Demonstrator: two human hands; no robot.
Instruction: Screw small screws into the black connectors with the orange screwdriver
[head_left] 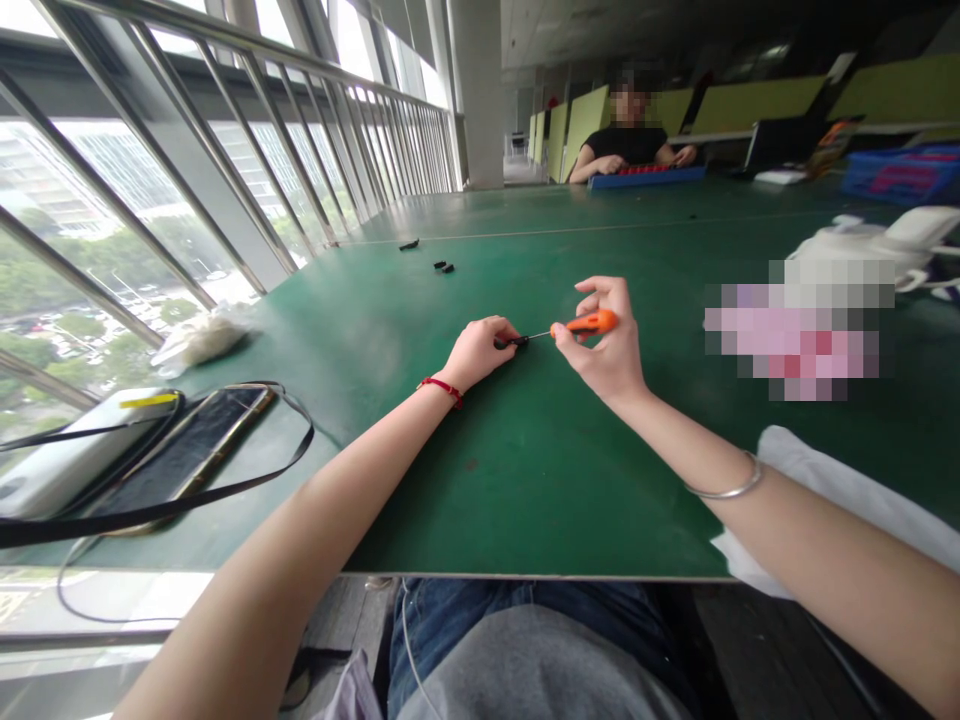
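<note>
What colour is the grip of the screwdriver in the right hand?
The screwdriver's grip is orange, seen best in the head view.

Bright daylight through windows (127, 230), soft shadows, warped wide-angle edges

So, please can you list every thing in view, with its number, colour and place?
table: one, green, under the hands
screwdriver: one, orange handle, in right hand
part: one, black, in left hand
small parts: three, black, on table ahead
bag: one, whitish, table's left side
case: one, white, table's left side
phone: one, black, beside case
strap: one, black, around phone
cloth: one, white, near right edge
blurred item: one, pink, table's right side
crate: one, blue, far right
tray: one, blue, before co-worker
co-worker: one, black shirt, far end
left hand: one, red bracelet
right hand: one, silver bangle
</note>
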